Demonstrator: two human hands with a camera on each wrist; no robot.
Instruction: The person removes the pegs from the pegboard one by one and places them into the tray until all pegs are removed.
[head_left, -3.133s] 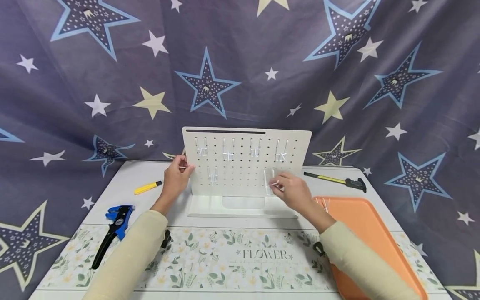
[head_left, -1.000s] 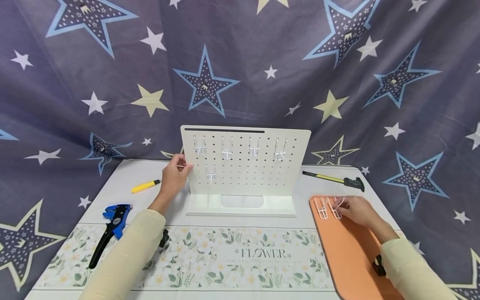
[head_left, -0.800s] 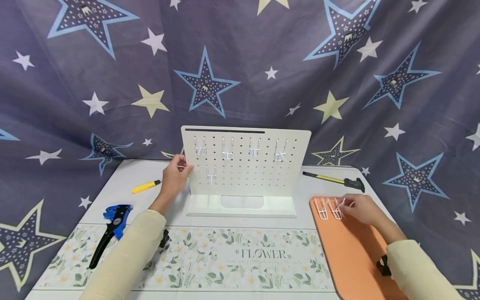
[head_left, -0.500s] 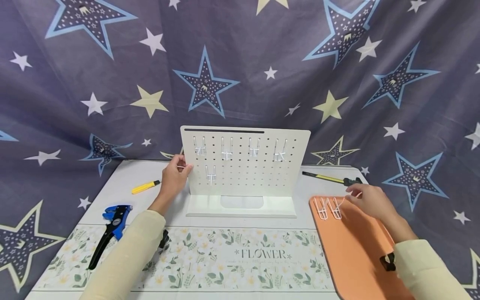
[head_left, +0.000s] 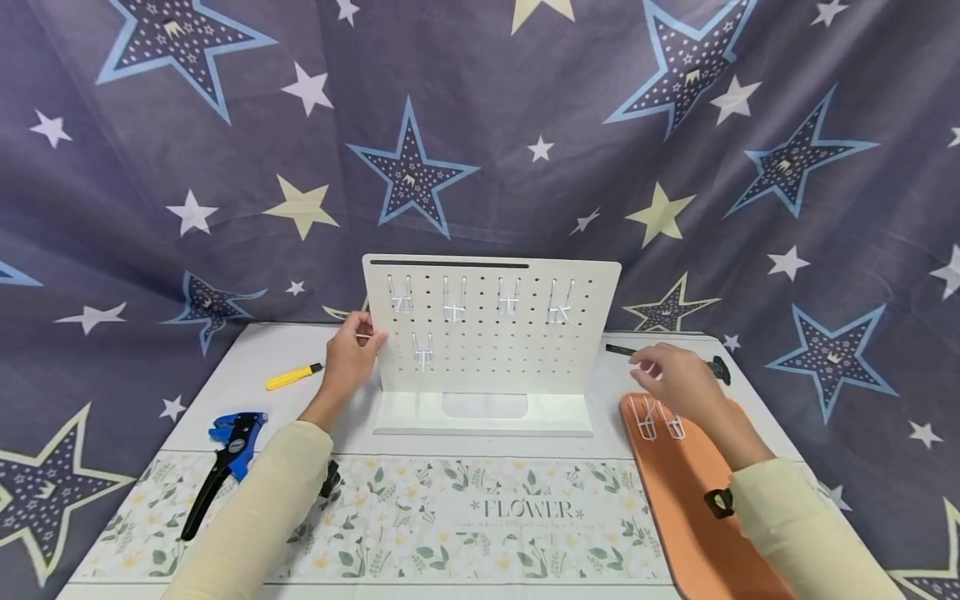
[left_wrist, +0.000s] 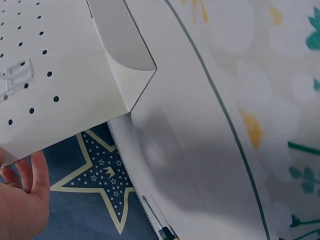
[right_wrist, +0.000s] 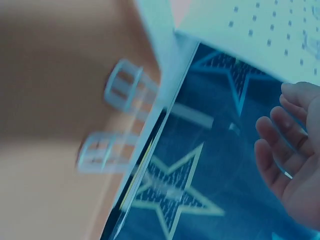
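Pinching the left edge of the white pegboard (head_left: 495,380) at mid-frame with the left-hand grip (head_left: 354,348), showing thumb in front and fingers behind; holding the right-hand grip (head_left: 675,379) right of centre, fingers loosely bent, apparently holding nothing. Having five wire hooks (head_left: 454,312) hanging on the pegboard, all lying left of the right-hand grip and running lengthwise up and down the face; having the rightmost hook (head_left: 560,313) nearest that grip, to its upper left, and the lower hook (head_left: 423,353) nearer the left-hand grip. Showing two loose hooks (head_left: 647,431) lying on the orange tray (head_left: 670,492), just below the right-hand grip in the frame. Reading "FLOWER" on the floral runner (head_left: 420,533), lower centre on the counter (head_left: 292,343), but not making out the fainter line beneath.
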